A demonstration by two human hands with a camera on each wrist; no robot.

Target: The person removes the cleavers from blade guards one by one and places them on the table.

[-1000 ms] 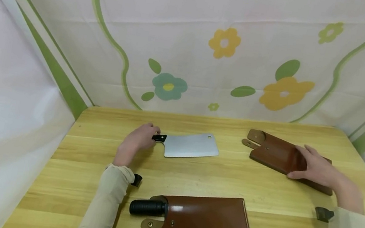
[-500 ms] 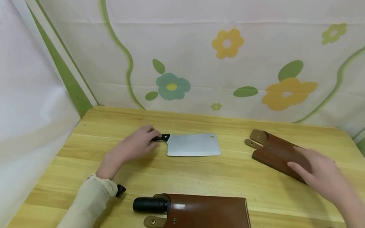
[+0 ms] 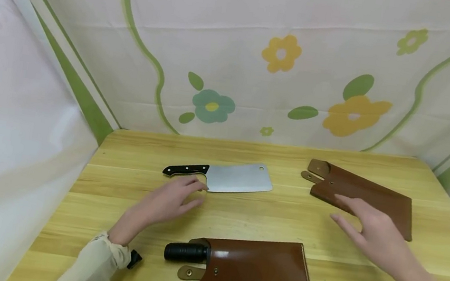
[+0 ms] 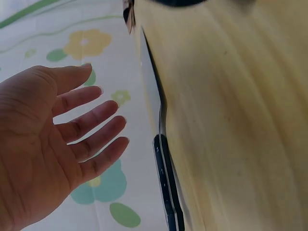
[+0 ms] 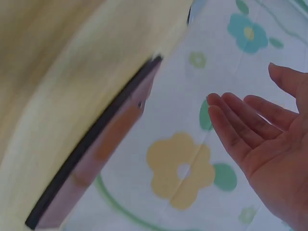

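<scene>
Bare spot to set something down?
Bare table: the middle, between cleaver, near sheath, left hand and right hand; also between cleaver and far sheath. Crowded: left hand by the cleaver's handle, right hand overlapping the far sheath in the head view.

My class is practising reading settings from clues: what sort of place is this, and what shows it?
Probably a makeshift, staged tabletop area rather than a working kitchen: a wood-grain table is bordered by flower-printed sheeting, and a cleaver lies on the tabletop.
</scene>
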